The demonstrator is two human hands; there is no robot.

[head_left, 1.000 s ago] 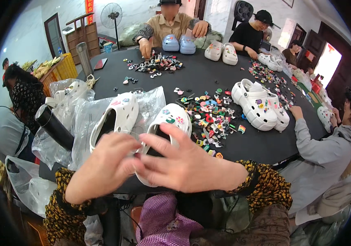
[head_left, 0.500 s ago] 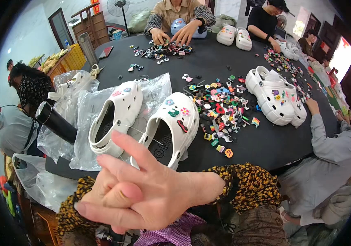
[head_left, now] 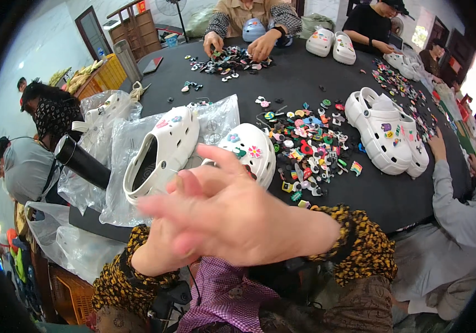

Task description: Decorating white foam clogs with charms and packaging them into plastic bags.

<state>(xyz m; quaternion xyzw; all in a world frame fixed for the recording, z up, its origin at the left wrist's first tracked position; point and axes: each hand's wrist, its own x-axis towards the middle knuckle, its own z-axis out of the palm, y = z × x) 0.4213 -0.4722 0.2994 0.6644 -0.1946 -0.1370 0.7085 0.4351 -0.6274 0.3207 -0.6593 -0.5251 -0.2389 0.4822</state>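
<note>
My right hand (head_left: pixel 249 219) crosses in front of my left hand (head_left: pixel 157 247), and the two touch above the table's near edge. The right fingers are stretched out, some smeared by motion, and nothing is in them. Most of the left fingers are hidden behind the right hand. Just beyond are two white clogs: the left clog (head_left: pixel 179 136) has pink and blue charms near its toe, and the right clog (head_left: pixel 260 152), with flower charms, is partly covered by my hands. A pile of small colourful shoe charms (head_left: pixel 307 147) lies to their right.
A clear plastic bag (head_left: pixel 118 161) lies under the left clog, beside a tilted black cylinder (head_left: pixel 82 162). Another white clog pair (head_left: pixel 385 141) stands at right. Across the black table (head_left: pixel 282 86), a person handles more charms (head_left: pixel 229 61). Other people sit around it.
My hands have shifted up and right, covering more of the right clog, and the right hand has turned over the left. The whole view has shifted slightly.
</note>
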